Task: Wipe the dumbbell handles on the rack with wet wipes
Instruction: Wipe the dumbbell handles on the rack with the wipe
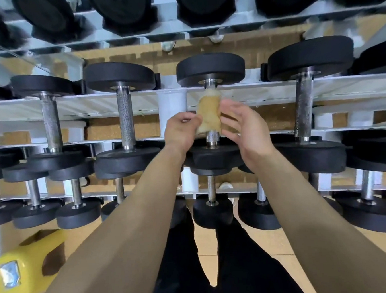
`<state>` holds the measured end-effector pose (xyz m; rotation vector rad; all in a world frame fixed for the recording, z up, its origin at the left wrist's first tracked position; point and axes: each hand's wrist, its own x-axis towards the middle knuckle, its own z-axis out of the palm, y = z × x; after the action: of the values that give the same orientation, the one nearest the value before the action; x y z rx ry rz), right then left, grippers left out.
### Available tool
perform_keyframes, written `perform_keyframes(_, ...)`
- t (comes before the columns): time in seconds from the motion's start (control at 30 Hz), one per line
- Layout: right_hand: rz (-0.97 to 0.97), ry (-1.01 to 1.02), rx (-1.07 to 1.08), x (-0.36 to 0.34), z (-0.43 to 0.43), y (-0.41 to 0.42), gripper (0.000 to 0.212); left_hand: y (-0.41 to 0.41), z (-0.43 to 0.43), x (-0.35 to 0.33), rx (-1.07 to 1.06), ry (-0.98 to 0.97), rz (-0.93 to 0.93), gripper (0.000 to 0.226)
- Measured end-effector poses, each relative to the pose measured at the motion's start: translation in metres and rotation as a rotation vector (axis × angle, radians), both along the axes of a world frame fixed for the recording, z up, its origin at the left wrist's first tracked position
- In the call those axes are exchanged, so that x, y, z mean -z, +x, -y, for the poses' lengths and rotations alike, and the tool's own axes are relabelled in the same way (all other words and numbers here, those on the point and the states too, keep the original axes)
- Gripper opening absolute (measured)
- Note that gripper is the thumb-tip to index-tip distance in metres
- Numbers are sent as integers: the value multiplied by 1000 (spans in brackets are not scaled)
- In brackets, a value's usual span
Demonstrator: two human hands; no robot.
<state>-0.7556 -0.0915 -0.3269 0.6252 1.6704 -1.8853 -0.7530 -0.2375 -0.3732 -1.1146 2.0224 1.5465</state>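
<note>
The wipe point(209, 114) around the middle dumbbell's handle point(212, 140) is showing a yellowish tan, paler at its upper end. The handle is presenting silver metal with a fine knurled pattern; the handle to its left point(125, 119) is showing the same cross-hatching. The handle to the right point(302, 110) is appearing darker and mottled. The dumbbell heads point(210, 68) are reading black. The rack point(92, 105) is showing white. The floor point(276, 244) is showing tan. A kettlebell point(24, 270) at lower left is displaying bright yellow with a silvery patch.
</note>
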Motion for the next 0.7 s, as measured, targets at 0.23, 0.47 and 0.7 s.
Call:
perform_keyframes(0.23,-66,398,129,26,19,13,23,-24,-18,-5,-146,-33,13,28)
perform_keyframes(0.47,1,624,327,32,26,11,20,-50,-39,2,77,255,66,35)
perform_keyframes(0.7,-65,607,369,34,25,13,21,-76,-27,-1,-94,628,66,18)
